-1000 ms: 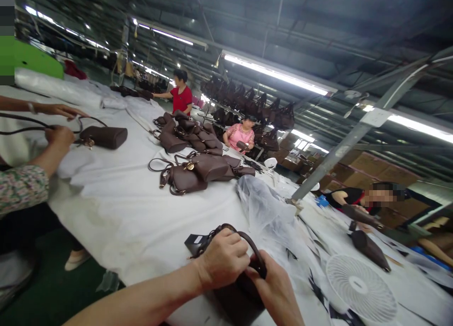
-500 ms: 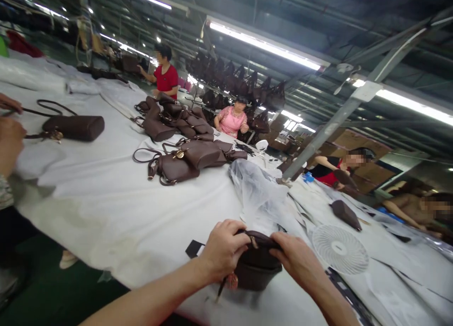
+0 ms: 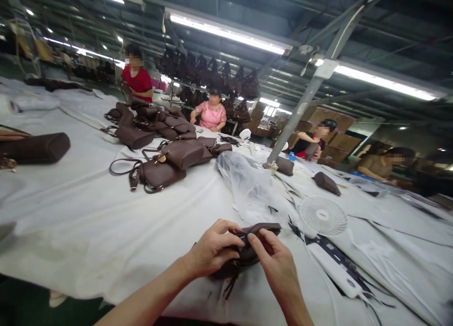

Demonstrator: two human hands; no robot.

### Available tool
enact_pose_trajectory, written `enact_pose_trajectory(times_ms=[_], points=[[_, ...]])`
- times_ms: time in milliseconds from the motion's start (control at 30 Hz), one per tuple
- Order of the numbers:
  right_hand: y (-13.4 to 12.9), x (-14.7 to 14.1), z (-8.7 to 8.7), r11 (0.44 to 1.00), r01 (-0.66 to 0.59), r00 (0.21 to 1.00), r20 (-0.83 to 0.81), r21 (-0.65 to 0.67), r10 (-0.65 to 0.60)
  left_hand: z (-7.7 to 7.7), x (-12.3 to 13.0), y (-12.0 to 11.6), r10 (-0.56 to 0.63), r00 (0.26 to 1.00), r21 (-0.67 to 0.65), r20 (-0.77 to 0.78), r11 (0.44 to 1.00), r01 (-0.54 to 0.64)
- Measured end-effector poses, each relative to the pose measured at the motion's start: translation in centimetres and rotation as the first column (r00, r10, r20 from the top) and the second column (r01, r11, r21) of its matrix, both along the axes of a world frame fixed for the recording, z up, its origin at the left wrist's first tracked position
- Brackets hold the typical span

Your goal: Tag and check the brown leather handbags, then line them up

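A small dark brown bag [image 3: 249, 255] is held over the near part of the white-covered table. My left hand [image 3: 215, 248] grips its left side, fingers bent over the upper edge. On the other side, my right hand [image 3: 272, 250] pinches the bag's top near the middle, thumb and fingers close to the left fingertips. Thin dark straps hang below the bag, between the hands. The bag's underside is mostly hidden by my left hand. Clear plastic sheeting [image 3: 244, 184] lies just beyond it.
Brown bags [image 3: 166, 163] are piled at centre left, another bag [image 3: 53, 147] at far left. A white fan [image 3: 322, 216] and a white power strip [image 3: 334, 269] are on the right. A grey post [image 3: 300, 109] rises behind the plastic. Several people work around the table.
The view has swung right. The bag has tipped over from upright, its top edge now spread sideways, and my right hand has moved in close to my left hand.
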State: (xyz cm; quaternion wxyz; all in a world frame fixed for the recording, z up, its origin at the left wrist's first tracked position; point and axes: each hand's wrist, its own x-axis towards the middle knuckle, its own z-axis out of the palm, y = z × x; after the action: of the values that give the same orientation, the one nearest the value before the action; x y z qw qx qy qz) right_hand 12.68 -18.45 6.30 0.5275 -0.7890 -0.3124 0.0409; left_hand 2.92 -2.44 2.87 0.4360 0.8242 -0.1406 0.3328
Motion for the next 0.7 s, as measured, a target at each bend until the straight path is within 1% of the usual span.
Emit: enact_pose_trajectory(times_ms=[33, 100, 200, 233, 267, 300, 333, 367, 400, 433, 467, 500, 533, 567, 633, 667, 700], points=[[0.2, -0.1, 0.1, 1.0, -0.003, 1.0, 0.001, 0.012, 0.003, -0.1, 0.2, 0.0, 0.001, 1.0, 0.02, 0.005, 1.0, -0.001], [0.4, -0.6, 0.5, 0.999, 0.03, 0.999, 0.033, -0.015, -0.03, -0.2, 0.5, -0.2, 0.025, 0.999, 0.067, 0.02, 0.997, -0.026], [0.6, -1.6, 1.2, 0.981, 0.184, 0.975, 0.139, -0.069, -0.173, -0.4, 1.0, -1.4, 0.092, 0.995, 0.145, 0.044, 0.985, -0.097], [0.7, -2.0, 1.4, 0.974, 0.221, 0.966, 0.153, -0.06, -0.209, -0.4, 1.1, -2.0, 0.119, 0.991, 0.162, 0.058, 0.978, -0.127], [0.7, -2.2, 1.5, 0.973, 0.229, 0.967, 0.128, -0.039, -0.222, -0.6, 1.2, -2.6, 0.151, 0.986, 0.175, 0.074, 0.971, -0.162], [0.7, -2.4, 1.6, 0.979, 0.205, 0.978, 0.05, -0.013, -0.204, -0.7, 1.3, -3.1, 0.187, 0.978, 0.183, 0.091, 0.963, -0.201], [0.6, -2.4, 1.7, 0.988, 0.155, 0.985, -0.076, 0.02, -0.154, -0.8, 1.4, -3.6, 0.223, 0.969, 0.187, 0.105, 0.953, -0.239], [0.6, -2.4, 1.7, 0.993, 0.098, 0.969, -0.232, 0.064, -0.08, -0.8, 1.4, -3.9, 0.252, 0.961, 0.192, 0.117, 0.943, -0.271], [0.4, -2.4, 1.7, 0.992, 0.049, 0.923, -0.384, 0.119, 0.0, -0.9, 1.4, -4.1, 0.268, 0.955, 0.197, 0.126, 0.937, -0.289], [0.2, -2.2, 1.8, 0.985, 0.019, 0.86, -0.505, 0.171, 0.071, -0.9, 1.5, -4.1, 0.27, 0.954, 0.201, 0.134, 0.935, -0.293], [0.0, -2.1, 1.8, 0.978, 0.008, 0.812, -0.573, 0.209, 0.115, -0.9, 1.5, -4.1, 0.258, 0.956, 0.202, 0.139, 0.938, -0.282], [-0.2, -2.0, 1.9, 0.974, 0.007, 0.8, -0.585, 0.228, 0.131, -0.8, 1.6, -3.9, 0.241, 0.96, 0.199, 0.143, 0.943, -0.266], [-0.4, -2.0, 1.9, 0.973, 0.003, 0.826, -0.549, 0.233, 0.129, -0.8, 1.7, -3.8, 0.225, 0.964, 0.19, 0.145, 0.949, -0.25], [-0.5, -2.0, 2.0, 0.975, -0.01, 0.871, -0.477, 0.22, 0.116, -0.7, 1.8, -3.7, 0.214, 0.966, 0.178, 0.144, 0.955, -0.238], [-0.8, -2.1, 2.1, 0.988, -0.028, 0.957, -0.282, 0.15, 0.07, -0.7, 2.0, -3.6, 0.206, 0.969, 0.148, 0.138, 0.963, -0.226], [-0.8, -2.1, 2.1, 0.994, -0.02, 0.979, -0.198, 0.11, 0.041, -0.8, 2.1, -3.6, 0.202, 0.969, 0.135, 0.139, 0.966, -0.221], [-0.8, -2.2, 2.1, 0.996, 0.002, 0.988, -0.152, 0.089, 0.012, -0.9, 2.3, -3.8, 0.197, 0.97, 0.12, 0.145, 0.969, -0.215]])
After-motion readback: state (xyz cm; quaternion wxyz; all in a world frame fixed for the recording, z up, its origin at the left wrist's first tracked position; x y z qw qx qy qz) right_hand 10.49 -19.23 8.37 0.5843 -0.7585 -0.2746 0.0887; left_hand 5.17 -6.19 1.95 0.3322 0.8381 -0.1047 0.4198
